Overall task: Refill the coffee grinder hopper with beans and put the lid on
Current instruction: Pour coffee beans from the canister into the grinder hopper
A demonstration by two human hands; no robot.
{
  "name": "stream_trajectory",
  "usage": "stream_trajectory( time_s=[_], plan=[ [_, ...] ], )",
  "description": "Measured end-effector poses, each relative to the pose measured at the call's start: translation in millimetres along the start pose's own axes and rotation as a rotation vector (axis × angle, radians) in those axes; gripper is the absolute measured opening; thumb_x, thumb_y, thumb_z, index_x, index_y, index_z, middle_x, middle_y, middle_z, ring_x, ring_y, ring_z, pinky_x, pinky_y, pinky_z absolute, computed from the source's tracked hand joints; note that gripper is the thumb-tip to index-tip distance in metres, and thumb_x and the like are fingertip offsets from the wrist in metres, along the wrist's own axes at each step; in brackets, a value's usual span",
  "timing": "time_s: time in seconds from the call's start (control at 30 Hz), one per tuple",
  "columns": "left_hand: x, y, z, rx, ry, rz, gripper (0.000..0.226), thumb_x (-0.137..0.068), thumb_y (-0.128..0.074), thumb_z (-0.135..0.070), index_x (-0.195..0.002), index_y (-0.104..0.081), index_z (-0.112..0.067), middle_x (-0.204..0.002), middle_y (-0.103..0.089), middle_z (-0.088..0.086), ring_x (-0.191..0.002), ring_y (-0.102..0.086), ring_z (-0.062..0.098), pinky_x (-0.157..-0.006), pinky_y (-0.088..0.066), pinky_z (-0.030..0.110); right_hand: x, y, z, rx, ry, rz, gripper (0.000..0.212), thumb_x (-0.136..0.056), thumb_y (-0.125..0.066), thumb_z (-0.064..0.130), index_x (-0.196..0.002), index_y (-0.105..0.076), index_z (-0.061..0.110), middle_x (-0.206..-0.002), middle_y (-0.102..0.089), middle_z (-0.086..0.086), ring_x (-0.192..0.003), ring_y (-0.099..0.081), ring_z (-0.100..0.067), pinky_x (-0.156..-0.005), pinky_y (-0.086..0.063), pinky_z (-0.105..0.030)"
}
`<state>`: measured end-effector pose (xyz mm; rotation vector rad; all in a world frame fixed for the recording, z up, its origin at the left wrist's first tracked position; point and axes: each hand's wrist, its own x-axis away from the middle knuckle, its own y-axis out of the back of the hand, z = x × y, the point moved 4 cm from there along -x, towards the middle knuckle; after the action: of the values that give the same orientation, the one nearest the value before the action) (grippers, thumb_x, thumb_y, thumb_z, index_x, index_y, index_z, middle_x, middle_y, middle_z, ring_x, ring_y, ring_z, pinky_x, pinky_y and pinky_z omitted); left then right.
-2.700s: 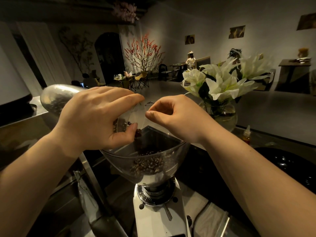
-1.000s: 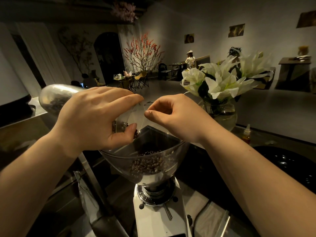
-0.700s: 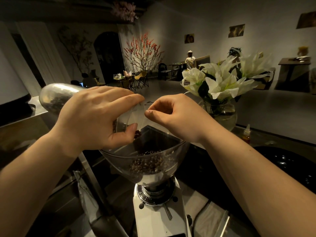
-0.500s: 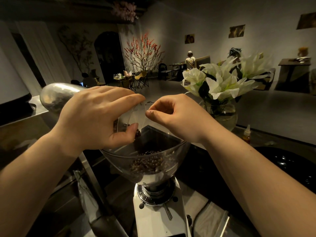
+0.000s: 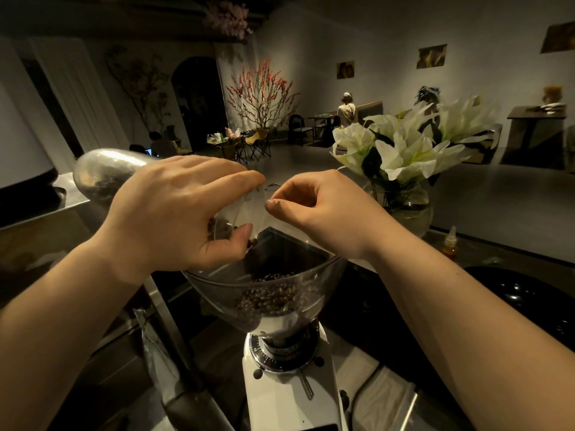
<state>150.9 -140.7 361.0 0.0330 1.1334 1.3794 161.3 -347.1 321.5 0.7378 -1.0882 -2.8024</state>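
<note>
A silvery foil bean bag (image 5: 99, 175) lies tilted, its clear open mouth (image 5: 249, 209) over the grinder's hopper. My left hand (image 5: 174, 213) grips the bag near the mouth, thumb under and fingers over. My right hand (image 5: 317, 209) pinches the mouth's far edge and holds it open. A few beans (image 5: 252, 242) sit at the bag's lip. The clear hopper (image 5: 323, 275) tops the white grinder (image 5: 289, 396) and holds a low pile of beans (image 5: 270, 297). I see no lid.
A glass vase of white lilies (image 5: 404, 157) stands just right of my right hand. A small squeeze bottle (image 5: 449, 244) sits behind my right forearm. A dark round tray (image 5: 535, 300) lies at the right. A metal shelf (image 5: 40, 206) runs along the left.
Almost nothing has moved. Both hands hold the bag in the same pose over the hopper, and beans keep trickling from its mouth.
</note>
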Motion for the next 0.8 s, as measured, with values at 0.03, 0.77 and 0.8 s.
stream_trajectory(
  time_s=[0.03,0.77,0.8],
  plan=[
    [-0.1,0.1,0.0,0.0,0.0,-0.001,0.055,-0.097,-0.059,-0.049,-0.134,-0.075,-0.012,-0.123,-0.08,0.008,-0.105,-0.08,0.032,-0.085,-0.062,0.043,-0.1,0.1,-0.2,0.0,0.0,-0.003,0.029,-0.1,-0.066,0.059,-0.111,-0.078,0.035,-0.102,-0.078,0.017,-0.101,-0.072,-0.004,-0.094,-0.063,-0.048],
    [-0.2,0.3,-0.4,-0.002,-0.001,0.007,0.057,-0.097,-0.057,-0.05,-0.134,-0.075,-0.011,-0.123,-0.08,0.008,-0.106,-0.08,0.033,-0.085,-0.061,0.043,-1.6,-0.3,-2.2,-0.003,0.003,-0.013,0.029,-0.098,-0.067,0.061,-0.109,-0.079,0.036,-0.1,-0.079,0.018,-0.1,-0.073,-0.004,-0.094,-0.063,-0.048],
    [-0.5,0.7,-0.8,0.001,-0.004,0.006,0.057,-0.097,-0.056,-0.05,-0.134,-0.075,-0.011,-0.123,-0.08,0.008,-0.105,-0.08,0.034,-0.085,-0.061,0.043,-1.7,-0.3,-2.2,-0.004,0.004,-0.012,0.029,-0.098,-0.067,0.061,-0.109,-0.079,0.036,-0.101,-0.079,0.018,-0.1,-0.073,-0.004,-0.094,-0.063,-0.048]
  ],
)
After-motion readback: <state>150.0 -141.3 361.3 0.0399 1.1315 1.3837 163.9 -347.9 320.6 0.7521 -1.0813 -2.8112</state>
